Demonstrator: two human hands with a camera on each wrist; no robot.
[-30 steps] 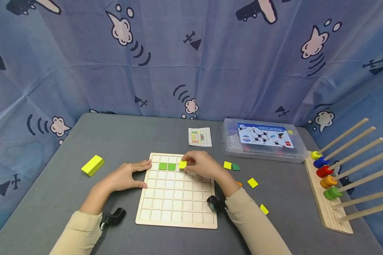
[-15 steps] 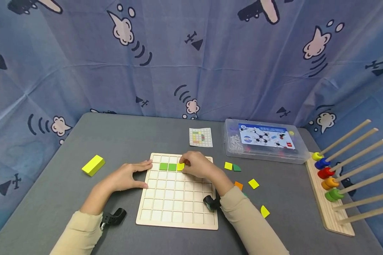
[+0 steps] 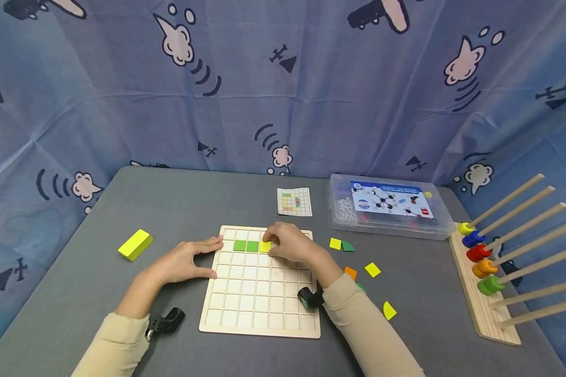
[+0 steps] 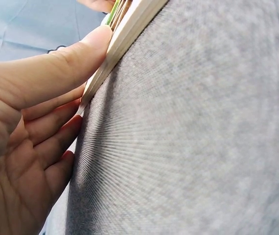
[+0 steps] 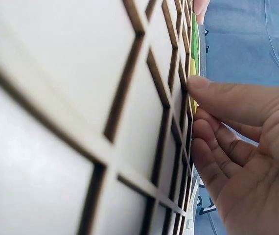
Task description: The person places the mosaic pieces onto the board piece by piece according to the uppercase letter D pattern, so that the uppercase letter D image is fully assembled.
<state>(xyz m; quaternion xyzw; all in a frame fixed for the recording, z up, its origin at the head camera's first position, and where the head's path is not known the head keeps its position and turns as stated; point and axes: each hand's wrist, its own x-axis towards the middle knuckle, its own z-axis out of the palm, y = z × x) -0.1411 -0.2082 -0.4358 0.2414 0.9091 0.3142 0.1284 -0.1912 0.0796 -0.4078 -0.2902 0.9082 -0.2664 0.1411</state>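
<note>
A wooden grid board lies flat on the grey table. Two green square tiles sit side by side in its second row. Just right of them is a yellow square tile, lying in the same row. My right hand holds that tile at its right side; in the right wrist view the thumb touches it and the other fingers bend close by. My left hand rests against the board's left edge, thumb and fingers spread. In the left wrist view its thumb touches the board's side.
A small pattern card lies behind the board, near a clear plastic case. Loose yellow, orange and green pieces are scattered at right. A yellow block lies far left. A peg stand with coloured beads stands far right.
The right hand has moved slightly left, bringing the yellow tile down beside the green ones. It then stays nearly still. The left hand keeps its place.
</note>
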